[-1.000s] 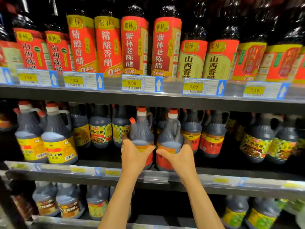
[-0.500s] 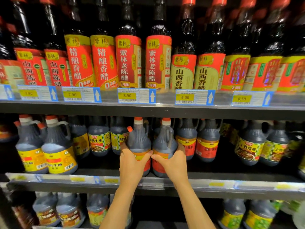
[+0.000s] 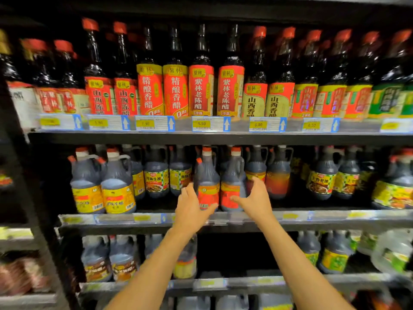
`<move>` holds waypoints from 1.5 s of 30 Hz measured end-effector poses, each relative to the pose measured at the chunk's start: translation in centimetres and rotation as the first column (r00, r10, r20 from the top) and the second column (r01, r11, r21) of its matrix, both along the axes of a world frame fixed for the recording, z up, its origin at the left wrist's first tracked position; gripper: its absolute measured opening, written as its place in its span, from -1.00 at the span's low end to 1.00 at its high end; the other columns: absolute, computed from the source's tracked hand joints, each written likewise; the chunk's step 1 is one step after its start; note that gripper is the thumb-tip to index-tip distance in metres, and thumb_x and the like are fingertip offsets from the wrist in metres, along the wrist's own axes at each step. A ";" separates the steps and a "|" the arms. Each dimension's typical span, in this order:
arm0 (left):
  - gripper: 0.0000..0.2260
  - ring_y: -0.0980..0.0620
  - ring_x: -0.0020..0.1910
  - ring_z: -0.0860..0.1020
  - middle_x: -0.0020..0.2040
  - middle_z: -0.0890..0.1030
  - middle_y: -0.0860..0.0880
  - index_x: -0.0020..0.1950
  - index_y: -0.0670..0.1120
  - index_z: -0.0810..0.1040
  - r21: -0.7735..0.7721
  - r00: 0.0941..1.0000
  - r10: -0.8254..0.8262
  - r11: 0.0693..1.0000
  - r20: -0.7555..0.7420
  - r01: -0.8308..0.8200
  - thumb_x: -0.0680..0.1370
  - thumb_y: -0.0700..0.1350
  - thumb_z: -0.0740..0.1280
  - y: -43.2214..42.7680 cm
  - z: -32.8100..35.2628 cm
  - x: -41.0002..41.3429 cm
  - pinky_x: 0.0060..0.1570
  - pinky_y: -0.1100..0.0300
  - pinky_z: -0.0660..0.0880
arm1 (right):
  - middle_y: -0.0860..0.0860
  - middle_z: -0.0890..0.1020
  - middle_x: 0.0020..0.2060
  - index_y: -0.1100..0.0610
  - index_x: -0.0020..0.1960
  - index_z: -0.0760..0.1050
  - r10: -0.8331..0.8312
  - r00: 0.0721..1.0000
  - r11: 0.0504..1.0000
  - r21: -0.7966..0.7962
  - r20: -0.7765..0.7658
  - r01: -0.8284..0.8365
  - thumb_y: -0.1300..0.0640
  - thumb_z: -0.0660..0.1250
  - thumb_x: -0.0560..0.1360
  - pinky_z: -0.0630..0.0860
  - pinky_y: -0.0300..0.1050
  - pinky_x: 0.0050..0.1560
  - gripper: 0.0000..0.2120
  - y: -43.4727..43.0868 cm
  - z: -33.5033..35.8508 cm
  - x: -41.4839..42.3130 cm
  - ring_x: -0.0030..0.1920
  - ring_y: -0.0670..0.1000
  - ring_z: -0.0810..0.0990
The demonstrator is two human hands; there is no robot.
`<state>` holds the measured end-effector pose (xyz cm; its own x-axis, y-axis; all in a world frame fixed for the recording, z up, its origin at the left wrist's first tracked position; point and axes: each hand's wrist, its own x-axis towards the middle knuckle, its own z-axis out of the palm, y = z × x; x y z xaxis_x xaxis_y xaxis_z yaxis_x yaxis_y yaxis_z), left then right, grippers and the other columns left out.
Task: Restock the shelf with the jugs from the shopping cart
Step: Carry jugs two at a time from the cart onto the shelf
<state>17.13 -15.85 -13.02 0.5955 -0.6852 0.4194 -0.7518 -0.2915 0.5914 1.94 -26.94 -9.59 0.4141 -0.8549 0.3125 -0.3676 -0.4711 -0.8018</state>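
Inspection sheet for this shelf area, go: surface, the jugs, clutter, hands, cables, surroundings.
Surface: middle shelf, jugs lined along its front.
Job's things: left red-labelled jug and right red-labelled jug, upright, side by side; shopping cart not in view.
Clutter: nothing seen.
Grippers: left hand and right hand, fingers spread, one at each jug; contact unclear.
Cables: nothing seen.
Surroundings: tall bottles on the shelf above, price tags, yellow-labelled jugs to the left, lower-shelf jugs.

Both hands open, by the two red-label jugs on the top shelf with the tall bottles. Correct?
Wrong shelf. In the head view both the left hand and right hand are open by the two red-label jugs, but those stand on the middle shelf, below the tall bottles.
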 end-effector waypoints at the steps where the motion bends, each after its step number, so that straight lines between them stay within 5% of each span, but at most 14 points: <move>1: -0.12 -0.17 0.40 0.34 0.41 0.33 -0.12 0.52 -0.17 0.15 0.048 0.998 -0.016 0.999 0.066 0.012 0.42 0.30 0.39 0.9 0.2 0.2 0.30 -0.02 0.40 | 0.12 0.41 0.37 0.23 0.44 0.29 -0.007 0.999 1.000 -0.026 -0.040 0.006 0.07 0.59 0.35 0.44 0.05 0.30 -0.21 0.6 0.2 -0.5 0.36 0.15 0.43; 5: -0.30 -0.14 0.31 0.40 0.32 0.41 -0.10 0.40 -0.11 0.30 0.288 0.936 -0.030 0.954 0.351 -0.077 0.45 0.33 0.31 4.7 2.7 0.8 0.16 -0.08 0.48 | 0.11 0.47 0.21 0.17 0.24 0.41 -0.038 0.905 0.983 -0.180 -0.423 -0.043 -0.05 0.54 0.38 0.51 0.08 0.10 -0.43 3.3 2.1 -2.7 0.18 0.16 0.51; 11: -0.35 -0.16 0.22 0.47 0.23 0.48 -0.12 0.30 -0.08 0.38 0.465 0.823 -0.122 0.865 0.555 -0.186 0.43 0.38 0.29 8.4 6.4 0.4 0.07 -0.07 0.46 | 0.13 0.36 0.27 0.14 0.40 0.25 -0.104 0.566 0.940 -0.267 -0.818 -0.214 -0.08 0.50 0.40 0.42 0.13 0.11 -0.28 6.6 4.1 -5.0 0.33 0.20 0.36; 15: -0.37 -0.16 0.22 0.48 0.25 0.49 -0.12 0.33 -0.07 0.38 0.479 0.816 -0.134 0.857 0.562 -0.190 0.45 0.34 0.30 9.9 7.5 -1.4 0.05 -0.04 0.45 | 0.13 0.35 0.28 0.15 0.43 0.22 -0.088 0.531 0.934 -0.255 -0.843 -0.250 -0.08 0.49 0.40 0.41 0.15 0.18 -0.25 8.2 4.3 -5.6 0.34 0.21 0.33; 23: -0.36 -0.15 0.27 0.42 0.28 0.46 -0.11 0.37 -0.08 0.35 0.551 0.822 -0.098 0.785 0.561 -0.283 0.47 0.34 0.26 11.7 7.1 -4.8 0.13 -0.08 0.43 | 0.11 0.34 0.32 0.13 0.45 0.23 -0.089 0.604 0.895 -0.330 -0.792 -0.301 -0.09 0.48 0.40 0.43 0.06 0.11 -0.25 9.9 3.5 -7.1 0.34 0.16 0.34; 29: -0.36 -0.15 0.28 0.42 0.29 0.45 -0.11 0.40 -0.07 0.32 0.575 0.846 -0.047 0.753 0.531 -0.319 0.50 0.33 0.23 14.6 5.5 -7.5 0.15 -0.08 0.42 | 0.11 0.36 0.31 0.14 0.41 0.25 0.071 0.651 0.879 -0.262 -0.755 -0.399 -0.08 0.49 0.39 0.45 0.09 0.17 -0.28 11.7 2.2 -7.5 0.34 0.18 0.35; 34: -0.31 -0.17 0.32 0.40 0.34 0.43 -0.12 0.43 -0.06 0.29 0.633 0.884 0.078 0.670 0.460 -0.389 0.47 0.35 0.28 20.3 3.3 -7.2 0.25 -0.14 0.39 | 0.15 0.30 0.42 0.16 0.48 0.21 0.175 0.609 0.789 -0.260 -0.774 -0.557 -0.08 0.44 0.45 0.44 0.12 0.23 -0.26 15.9 1.2 -4.3 0.41 0.20 0.29; 45: -0.39 -0.12 0.14 0.55 0.18 0.55 -0.08 0.30 -0.04 0.41 0.609 0.763 0.454 0.464 0.460 -0.643 0.45 0.37 0.28 42.9 4.3 -2.7 0.02 0.00 0.54 | 0.17 0.30 0.39 0.16 0.48 0.19 0.382 0.465 0.512 -0.235 -0.799 -0.826 -0.09 0.43 0.45 0.43 0.16 0.24 -0.26 32.4 1.1 6.7 0.39 0.24 0.30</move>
<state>14.44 27.05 -8.75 0.9216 -0.3667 0.1273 -0.3491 -0.9264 -0.1413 8.67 5.46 -8.51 0.9983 -0.0393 0.0436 -0.0376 -0.9985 -0.0397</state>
